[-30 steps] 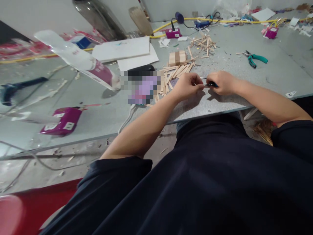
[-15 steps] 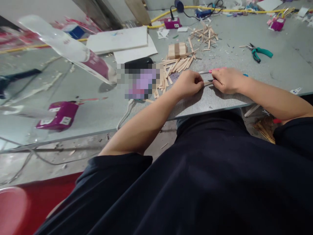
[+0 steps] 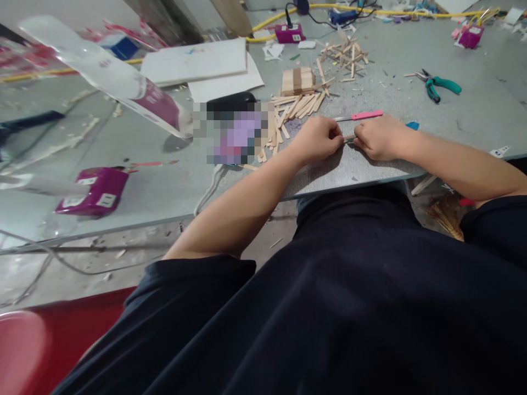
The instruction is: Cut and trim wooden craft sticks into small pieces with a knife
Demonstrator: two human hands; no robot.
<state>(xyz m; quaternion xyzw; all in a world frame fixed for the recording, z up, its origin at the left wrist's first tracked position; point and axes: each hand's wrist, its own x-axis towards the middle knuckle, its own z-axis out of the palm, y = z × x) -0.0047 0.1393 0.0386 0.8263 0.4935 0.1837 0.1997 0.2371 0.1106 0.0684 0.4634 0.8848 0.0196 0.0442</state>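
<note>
Near the table's front edge, my left hand (image 3: 319, 138) is closed on one end of a thin wooden stick (image 3: 349, 139). Just to its right my right hand (image 3: 376, 138) is closed with its fingertips at the stick's other end; a small grey blade-like piece seems to lie along it, too small to make out. A pink-handled tool (image 3: 367, 115) with a thin metal part lies behind the hands, touching neither clearly. Loose wooden sticks (image 3: 304, 107) are spread behind my left hand, beside a banded bundle of sticks (image 3: 297, 81).
Green-handled pliers (image 3: 442, 85) lie at the right. More sticks (image 3: 346, 54) are heaped at the back. Left of the hands are a blurred-out purple object (image 3: 242, 134), a tilted bottle (image 3: 111, 74), white boards (image 3: 197, 61) and a purple socket block (image 3: 96, 192).
The fingers of my right hand have shifted slightly at the stick and moved off the pink handle, which shows more fully. The view has shifted a little.
</note>
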